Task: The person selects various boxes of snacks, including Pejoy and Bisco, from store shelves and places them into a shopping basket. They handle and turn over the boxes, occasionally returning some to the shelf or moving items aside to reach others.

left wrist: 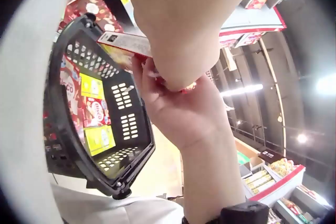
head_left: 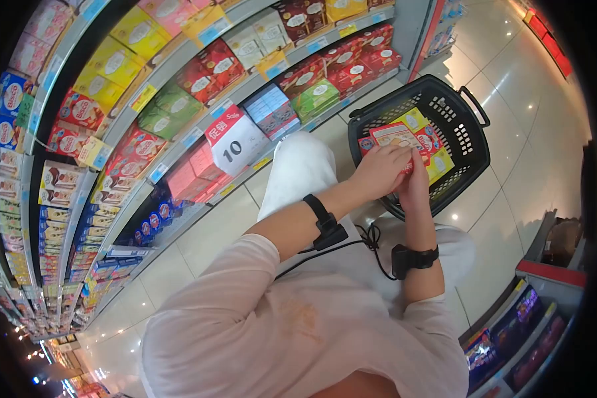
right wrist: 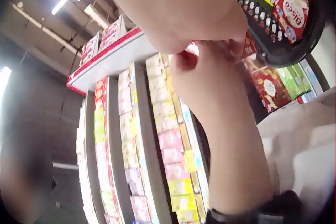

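Over the black shopping basket (head_left: 469, 159), my two hands meet around a red and cream snack box (head_left: 393, 134). The left hand (head_left: 381, 170) lies over the near part of the box, and its fingers cover much of it. Lower down, the right hand (head_left: 414, 187) grips it from the other side, with the palm (left wrist: 184, 116) turned up in the left wrist view. A pale printed side of the box (left wrist: 126, 40) sticks out past the fingers there. Inside the basket lie a red Bisco box (left wrist: 96, 112) and yellow boxes (left wrist: 100, 139).
Shelves of snack boxes (head_left: 222, 65) run along the left, with a "10" sale sign (head_left: 235, 142) on the lowest one. The basket's handle (head_left: 477, 106) juts out at the far side. Another display (head_left: 511, 325) stands at lower right on the tiled floor (head_left: 504, 159).
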A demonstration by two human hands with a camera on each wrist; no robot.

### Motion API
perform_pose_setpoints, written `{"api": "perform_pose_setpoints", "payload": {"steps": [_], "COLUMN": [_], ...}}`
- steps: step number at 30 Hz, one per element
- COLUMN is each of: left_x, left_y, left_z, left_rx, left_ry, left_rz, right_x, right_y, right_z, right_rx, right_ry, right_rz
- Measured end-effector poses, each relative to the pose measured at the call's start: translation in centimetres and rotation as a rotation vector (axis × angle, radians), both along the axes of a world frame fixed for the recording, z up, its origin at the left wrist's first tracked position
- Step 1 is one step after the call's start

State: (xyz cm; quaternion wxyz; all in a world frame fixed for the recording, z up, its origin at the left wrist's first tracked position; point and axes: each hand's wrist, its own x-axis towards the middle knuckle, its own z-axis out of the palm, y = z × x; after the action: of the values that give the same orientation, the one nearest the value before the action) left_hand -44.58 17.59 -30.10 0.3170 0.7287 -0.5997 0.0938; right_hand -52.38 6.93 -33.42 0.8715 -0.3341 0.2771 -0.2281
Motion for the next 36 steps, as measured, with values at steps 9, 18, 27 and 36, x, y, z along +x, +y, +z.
{"api": "perform_pose_setpoints", "payload": {"steps": [9,18,27,36], "left_x": [-0.4,0.8,2.0,2.2], "left_y": [-2.1,-0.5,0.5,1.1], "left_z": [-2.9,-5.5,-5.6,-5.5], "left_rx": [0.489,0.856,0.823,0.81], "left_ry": [0.434,0.368,0.503,0.476], "left_rz": [-0.223,-0.275,-0.237,-0.199], "right_x": [-6.5,-7.2,-3.8,-2.7], "right_y": [-11.6,-12.9,-11.0,-10.1], "right_z": [-3.0,-5.1,-4.7,-8.6], "right_rx": [-0.874,-1.161,-1.184,-1.141], "right_ry": [0.692,1.3,1.363,1.318], "right_rz": [-0.191,0.099,0.277,0.502]}}
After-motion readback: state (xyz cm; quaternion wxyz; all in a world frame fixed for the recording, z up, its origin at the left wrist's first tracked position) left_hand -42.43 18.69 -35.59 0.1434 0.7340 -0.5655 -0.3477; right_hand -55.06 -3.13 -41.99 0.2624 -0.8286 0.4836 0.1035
